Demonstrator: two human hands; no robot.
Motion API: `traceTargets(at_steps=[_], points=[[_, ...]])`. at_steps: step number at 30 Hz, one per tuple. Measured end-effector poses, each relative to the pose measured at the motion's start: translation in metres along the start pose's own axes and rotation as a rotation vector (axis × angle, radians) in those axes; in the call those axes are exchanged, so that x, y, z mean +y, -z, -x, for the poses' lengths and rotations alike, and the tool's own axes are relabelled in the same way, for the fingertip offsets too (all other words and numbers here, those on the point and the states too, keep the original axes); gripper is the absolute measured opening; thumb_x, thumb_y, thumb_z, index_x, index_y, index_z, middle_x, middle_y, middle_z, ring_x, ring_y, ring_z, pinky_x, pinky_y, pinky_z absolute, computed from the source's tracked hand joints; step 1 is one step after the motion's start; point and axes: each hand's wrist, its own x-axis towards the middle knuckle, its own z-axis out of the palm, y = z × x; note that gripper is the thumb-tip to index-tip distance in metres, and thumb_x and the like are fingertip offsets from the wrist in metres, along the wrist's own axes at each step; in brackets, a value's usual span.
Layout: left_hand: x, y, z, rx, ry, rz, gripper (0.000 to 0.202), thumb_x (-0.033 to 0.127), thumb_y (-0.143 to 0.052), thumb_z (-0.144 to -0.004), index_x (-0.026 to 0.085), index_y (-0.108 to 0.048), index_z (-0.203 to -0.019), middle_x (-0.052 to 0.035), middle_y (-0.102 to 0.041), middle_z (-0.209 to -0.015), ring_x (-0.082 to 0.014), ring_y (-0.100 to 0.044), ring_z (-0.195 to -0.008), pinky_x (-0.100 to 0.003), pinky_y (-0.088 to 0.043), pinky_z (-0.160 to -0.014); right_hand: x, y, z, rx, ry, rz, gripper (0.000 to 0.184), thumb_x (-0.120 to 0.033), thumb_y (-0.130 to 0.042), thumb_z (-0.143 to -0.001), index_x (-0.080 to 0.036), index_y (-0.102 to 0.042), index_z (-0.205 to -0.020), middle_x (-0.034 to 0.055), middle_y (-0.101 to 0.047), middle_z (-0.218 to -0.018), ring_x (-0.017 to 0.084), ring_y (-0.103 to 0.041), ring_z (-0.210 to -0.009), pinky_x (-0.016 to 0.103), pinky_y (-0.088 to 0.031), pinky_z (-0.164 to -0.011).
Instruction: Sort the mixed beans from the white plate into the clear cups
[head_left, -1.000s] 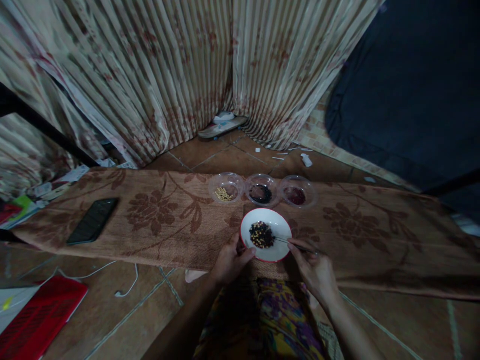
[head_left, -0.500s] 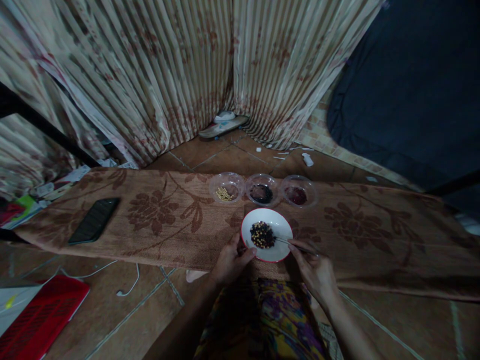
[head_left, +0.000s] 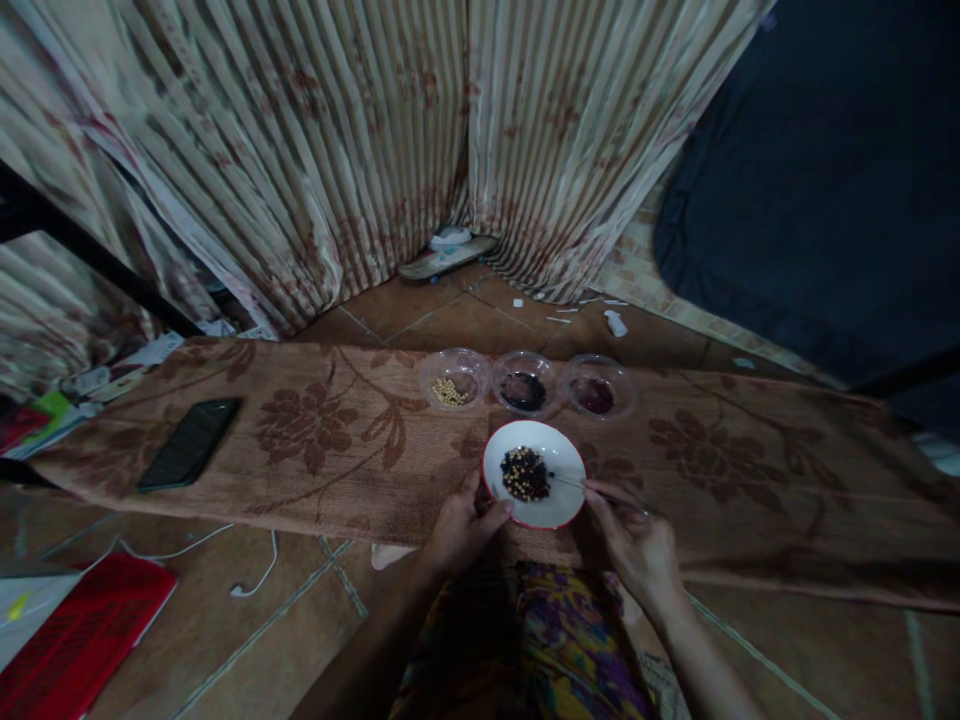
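- Just now the right hand has slid a little toward the right of the frame, drawing the thin metal tool, seemingly tweezers, outward with it.
- For the work in hand, this seems to mean that the tool is drawing off from the mixed beans; a dark speck shows by its tip, but whether it is gripped I cannot tell.
- Against the earlier frame, the tool's two prongs now read nearly as one line, so they look closer together.
- Otherwise the left hand has kept its place: thumb over the rim of the white bowl, fingers bent against its left side.
- The right hand pinches the tool between thumb and fingers.
- The bowl sits at the lower centre of the frame, over the cloth-covered counter; the dark and pale mix lies left of its middle.
- Just above it, the pale beans, black beans and dark red beans lie in separate clear cups, looking unchanged.
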Motion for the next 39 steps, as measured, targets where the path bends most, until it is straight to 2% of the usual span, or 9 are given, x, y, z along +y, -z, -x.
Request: traceTargets(at_steps=[3, 6, 11, 14, 19, 22, 26, 33, 39], points=[[0.001, 0.000, 0.000, -0.003, 0.007, 0.002, 0.051, 0.031, -0.064, -0.082, 0.019, -0.050, -0.129, -0.0048, -0.071, -0.109, -0.0204, -0.066, -0.096, -0.030, -0.051, -0.089, -0.007, 0.002, -0.014, 0.032, 0.027, -0.038, 0.030, -0.045, -0.057, -0.085, -0.020, -0.072, -0.091, 0.0090, -0.070, -0.097, 0.023, -0.066, -0.091, 0.035, -0.052, -0.078], [0.001, 0.001, 0.000, 0.011, 0.029, -0.055, 0.051, 0.033, -0.064, -0.082, 0.018, -0.050, -0.129, -0.0044, -0.072, -0.105, -0.0208, -0.067, -0.093, -0.030, -0.052, -0.086, -0.017, -0.002, -0.042, 0.116, 0.091, -0.085, 0.027, -0.044, -0.059, -0.084, -0.021, -0.072, -0.089, 0.0082, -0.071, -0.095, 0.022, -0.066, -0.091, 0.035, -0.052, -0.079], [0.000, 0.003, -0.001, -0.012, -0.006, -0.014, 0.051, 0.033, -0.062, -0.083, 0.017, -0.049, -0.130, -0.0055, -0.069, -0.114, -0.0227, -0.063, -0.107, -0.033, -0.048, -0.096, -0.032, -0.021, -0.091, 0.277, 0.176, -0.214, 0.027, -0.041, -0.057, -0.085, -0.018, -0.072, -0.087, 0.0094, -0.072, -0.095, 0.022, -0.066, -0.093, 0.039, -0.050, -0.087], [0.002, 0.002, 0.000, -0.020, -0.003, 0.009, 0.051, 0.031, -0.062, -0.084, 0.017, -0.048, -0.130, -0.0063, -0.069, -0.116, -0.0228, -0.064, -0.107, -0.033, -0.048, -0.097, -0.031, -0.029, -0.098, 0.288, 0.166, -0.233, 0.026, -0.040, -0.058, -0.084, -0.018, -0.072, -0.087, 0.0091, -0.073, -0.095, 0.022, -0.066, -0.093, 0.039, -0.050, -0.087], [0.007, -0.002, 0.001, 0.018, 0.003, -0.014, 0.047, 0.029, -0.062, -0.083, 0.017, -0.051, -0.127, -0.0063, -0.069, -0.116, -0.0226, -0.066, -0.102, -0.032, -0.050, -0.093, -0.016, -0.030, -0.072, 0.293, 0.077, -0.259, 0.027, -0.042, -0.060, -0.082, -0.018, -0.072, -0.086, 0.0094, -0.072, -0.094, 0.023, -0.066, -0.091, 0.038, -0.051, -0.083], [0.005, -0.001, 0.000, 0.020, -0.012, -0.023, 0.050, 0.028, -0.062, -0.083, 0.019, -0.048, -0.130, -0.0053, -0.068, -0.120, -0.0219, -0.064, -0.107, -0.032, -0.048, -0.096, -0.004, -0.025, -0.050, 0.274, 0.012, -0.225, 0.030, -0.045, -0.061, -0.081, -0.019, -0.073, -0.088, 0.0094, -0.072, -0.095, 0.024, -0.066, -0.091, 0.038, -0.052, -0.080], [0.000, 0.002, -0.002, -0.003, -0.014, -0.091, 0.046, 0.030, -0.060, -0.084, 0.019, -0.050, -0.127, -0.0048, -0.070, -0.115, -0.0206, -0.065, -0.104, -0.030, -0.049, -0.094, 0.005, -0.014, -0.025, 0.210, -0.043, -0.184, 0.030, -0.045, -0.060, -0.082, -0.020, -0.073, -0.092, 0.0081, -0.072, -0.097, 0.023, -0.066, -0.091, 0.036, -0.052, -0.078], [0.005, 0.003, -0.001, 0.002, -0.004, -0.185, 0.038, 0.032, -0.060, -0.084, 0.017, -0.054, -0.119, -0.0038, -0.073, -0.103, -0.0202, -0.067, -0.097, -0.029, -0.051, -0.089, -0.001, 0.002, 0.003, 0.033, 0.019, -0.052, 0.032, -0.045, -0.054, -0.087, -0.021, -0.072, -0.097, 0.0076, -0.071, -0.099, 0.022, -0.066, -0.091, 0.032, -0.053, -0.078], [-0.001, 0.003, -0.001, -0.004, -0.011, -0.160, 0.043, 0.034, -0.059, -0.085, 0.018, -0.051, -0.124, -0.0050, -0.071, -0.111, -0.0220, -0.066, -0.100, -0.032, -0.050, -0.091, 0.000, 0.003, 0.011, -0.021, 0.012, 0.004, 0.032, -0.045, -0.053, -0.088, -0.022, -0.072, -0.099, 0.0065, -0.072, -0.098, 0.022, -0.067, -0.092, 0.033, -0.054, -0.080]])
